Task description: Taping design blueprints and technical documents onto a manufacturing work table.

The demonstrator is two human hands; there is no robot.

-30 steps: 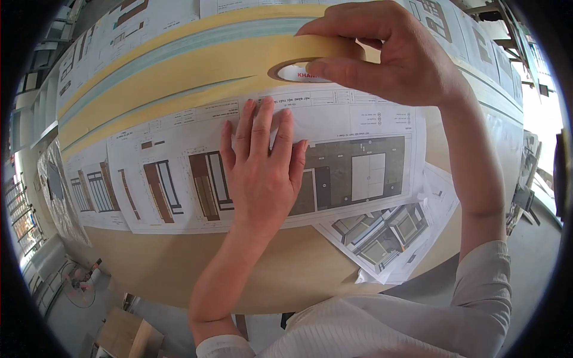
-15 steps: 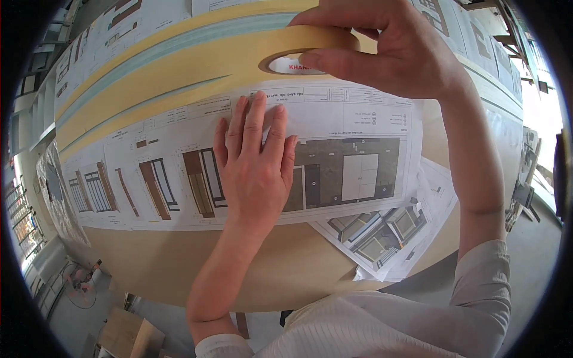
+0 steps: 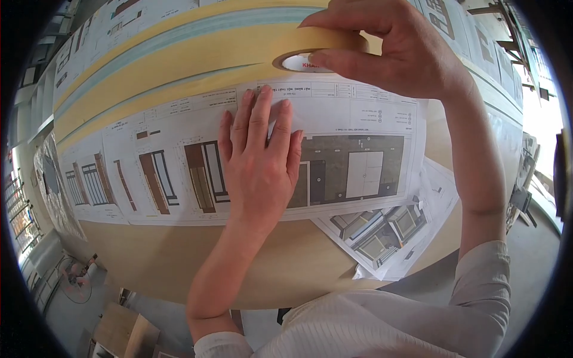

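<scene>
Head cam, looking down: left hand [image 3: 259, 167] lies flat with open fingers, pressing a printed drawing sheet [image 3: 352, 149] onto a pale wooden board [image 3: 179, 262]. Right hand [image 3: 394, 51] pinches a roll of masking tape [image 3: 319, 51] at the sheet's top edge, fingers closed around it. My guess at the risk: if the flat palm eases off, the sheet could slide and get taped crooked, or the tape could wrinkle where it lands. Count: one tape roll, two hands, one big sheet under the palm, one more drawing sheet [image 3: 388, 232] tucked partly under its lower right corner.
</scene>
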